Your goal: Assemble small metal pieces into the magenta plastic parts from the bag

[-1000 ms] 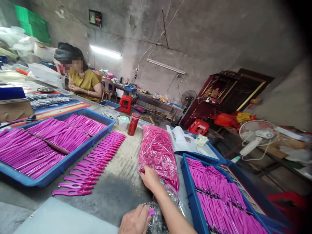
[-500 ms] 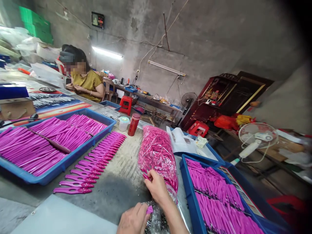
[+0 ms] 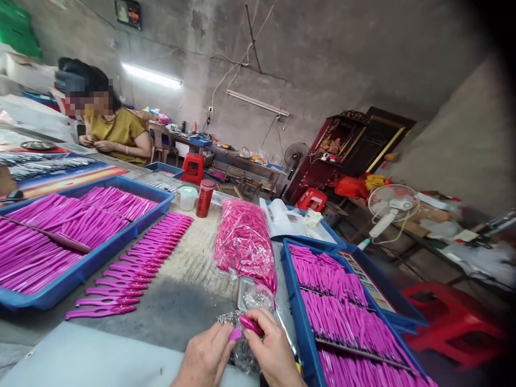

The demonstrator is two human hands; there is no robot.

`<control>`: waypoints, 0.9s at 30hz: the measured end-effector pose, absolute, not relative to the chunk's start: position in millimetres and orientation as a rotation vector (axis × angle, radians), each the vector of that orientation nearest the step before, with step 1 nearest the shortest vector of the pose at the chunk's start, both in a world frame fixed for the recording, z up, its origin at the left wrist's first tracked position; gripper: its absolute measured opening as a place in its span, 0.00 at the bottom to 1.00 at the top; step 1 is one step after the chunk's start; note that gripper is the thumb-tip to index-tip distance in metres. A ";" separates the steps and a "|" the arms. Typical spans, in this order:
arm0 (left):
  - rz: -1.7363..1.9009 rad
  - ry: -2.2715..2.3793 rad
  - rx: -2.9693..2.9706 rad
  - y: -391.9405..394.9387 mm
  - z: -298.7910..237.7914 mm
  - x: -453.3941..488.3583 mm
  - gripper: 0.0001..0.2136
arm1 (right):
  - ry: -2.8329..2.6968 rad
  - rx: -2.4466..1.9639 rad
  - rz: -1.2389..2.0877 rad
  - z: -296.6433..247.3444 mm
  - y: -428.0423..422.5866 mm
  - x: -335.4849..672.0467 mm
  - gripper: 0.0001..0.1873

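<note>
My left hand point(image 3: 205, 352) is closed on a purple plastic piece point(image 3: 235, 334), whose end sticks out past the fingertips. Between the thumb and fingers of my right hand point(image 3: 270, 344) is a glossy dark pink cap point(image 3: 250, 324), close beside that piece. Just beyond my hands stand a clear plastic bag point(image 3: 260, 295) and small metal parts point(image 3: 229, 317). Farther off sits a clear bag of pink caps point(image 3: 245, 242). Left of it, a row of purple pieces with pink caps point(image 3: 121, 285) lies on the table.
Blue trays of purple pieces flank the table, a left tray point(image 3: 80, 279) and a right tray point(image 3: 300, 312). A red canister point(image 3: 205, 199) and a white-lidded tub point(image 3: 187, 199) stand farther back. A co-worker point(image 3: 116, 129) sits at the far left. A white sheet point(image 3: 92, 355) lies in front.
My right hand has come back from the bag of caps to my left hand, now with a pink cap in it. The view has turned somewhat to the right.
</note>
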State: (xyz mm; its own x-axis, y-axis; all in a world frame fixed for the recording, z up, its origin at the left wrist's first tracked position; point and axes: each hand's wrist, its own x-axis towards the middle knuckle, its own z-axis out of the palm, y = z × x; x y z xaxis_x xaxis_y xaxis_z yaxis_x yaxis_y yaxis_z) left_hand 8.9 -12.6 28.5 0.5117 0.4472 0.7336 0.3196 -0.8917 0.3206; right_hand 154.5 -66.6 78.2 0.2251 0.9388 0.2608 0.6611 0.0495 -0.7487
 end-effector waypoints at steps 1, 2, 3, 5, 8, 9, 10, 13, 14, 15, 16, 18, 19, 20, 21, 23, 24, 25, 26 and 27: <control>1.329 0.664 2.622 -13.3 31.0 8.9 0.09 | -1.511 -1.681 0.436 77.2 -69.9 154.4 0.08; 1.330 0.668 2.640 -14.0 33.5 8.8 0.09 | -1.513 -1.681 0.443 75.9 -72.8 154.4 0.09; 1.331 0.669 2.658 -14.6 36.0 8.5 0.10 | -1.513 -1.683 0.442 74.4 -75.4 154.5 0.09; 1.328 0.669 2.689 -15.9 40.9 7.1 0.10 | -1.508 -1.688 0.430 70.9 -79.4 154.9 0.09; 1.290 0.681 2.740 -18.3 46.5 3.4 0.12 | -1.513 -1.691 0.420 65.8 -83.9 155.5 0.09; 1.271 0.684 2.755 -19.2 47.7 2.1 0.12 | -1.521 -1.685 0.424 64.6 -85.3 155.4 0.09; 1.251 0.687 2.769 -20.0 48.5 0.9 0.13 | -1.527 -1.675 0.427 63.9 -86.8 155.2 0.09; 1.216 0.677 2.794 -22.1 49.9 -1.6 0.13 | -1.524 -1.659 0.439 64.4 -91.5 153.9 0.09; 1.209 0.672 2.798 -22.6 50.2 -2.1 0.13 | -1.520 -1.661 0.448 65.2 -93.1 153.7 0.09; 1.204 0.664 2.801 -23.2 50.4 -2.6 0.13 | -1.516 -1.667 0.462 66.2 -94.7 153.8 0.09; 1.193 0.655 2.804 -23.8 50.5 -3.1 0.13 | -1.517 -1.674 0.487 67.1 -96.1 154.3 0.09; 1.158 0.639 2.809 -25.0 50.5 -4.2 0.13 | -1.527 -1.677 0.559 67.4 -98.9 156.6 0.09; 1.139 0.632 2.811 -25.7 50.5 -4.8 0.12 | -1.524 -1.670 0.597 66.4 -100.2 158.2 0.09; 1.118 0.627 2.814 -26.4 50.4 -5.4 0.12 | -1.508 -1.658 0.635 64.6 -101.5 160.0 0.09; 1.095 0.621 2.819 -27.1 50.5 -6.1 0.12 | -1.475 -1.643 0.675 62.0 -102.8 161.6 0.10; 1.059 0.613 2.831 -28.3 50.9 -7.2 0.12 | -1.362 -1.601 0.774 56.0 -105.3 164.0 0.12; 1.043 0.611 2.838 -28.8 51.2 -7.6 0.12 | -1.296 -1.573 0.833 53.3 -106.4 164.4 0.12; 1.028 0.612 2.844 -29.2 51.6 -7.9 0.12 | -1.232 -1.542 0.891 51.3 -107.5 164.4 0.13; 1.012 0.614 2.849 -29.5 52.1 -8.1 0.12 | -1.175 -1.511 0.944 50.3 -108.3 164.0 0.14; 0.999 0.613 2.854 -29.7 52.7 -8.2 0.11 | -1.127 -1.482 0.988 50.2 -109.0 163.4 0.15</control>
